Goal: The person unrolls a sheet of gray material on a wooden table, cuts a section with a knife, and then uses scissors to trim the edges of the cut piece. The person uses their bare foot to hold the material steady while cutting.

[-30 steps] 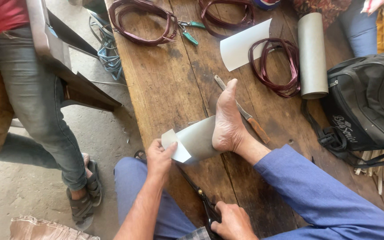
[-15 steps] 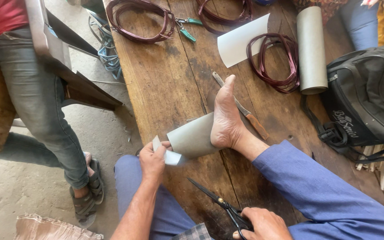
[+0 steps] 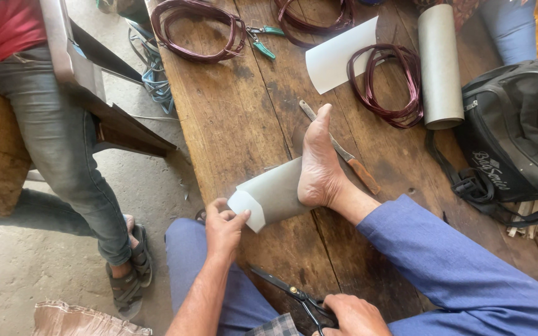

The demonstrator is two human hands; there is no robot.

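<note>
left hand (image 3: 224,225) pinches the near corner of a grey sheet (image 3: 269,196) between thumb and fingers, closed on the folded-back white corner at the near left edge of the table (image 3: 225,118). the sheet lies flat on the wood, its far end pinned under a bare foot (image 3: 320,163) whose heel rests on it, toes pointing away. right hand (image 3: 353,314) is at the bottom of the view, fingers curled shut through the handles of black scissors (image 3: 284,290); the blades point up and left, slightly parted, apart from the sheet. a brown-handled knife (image 3: 350,158) lies just beside the foot, partly hidden by it. farther up the table: a curved white sheet (image 3: 337,59), a coil of dark red wire (image 3: 388,84) touching its right edge, a grey tube (image 3: 438,65) just right of that coil, two more wire coils (image 3: 197,28) at the far edge, green-handled pliers (image 3: 263,40) between them. a black bag (image 3: 515,134) sits at the right edge. another person in grey jeans (image 3: 63,149) and sandals stands on the floor to the left.
</note>
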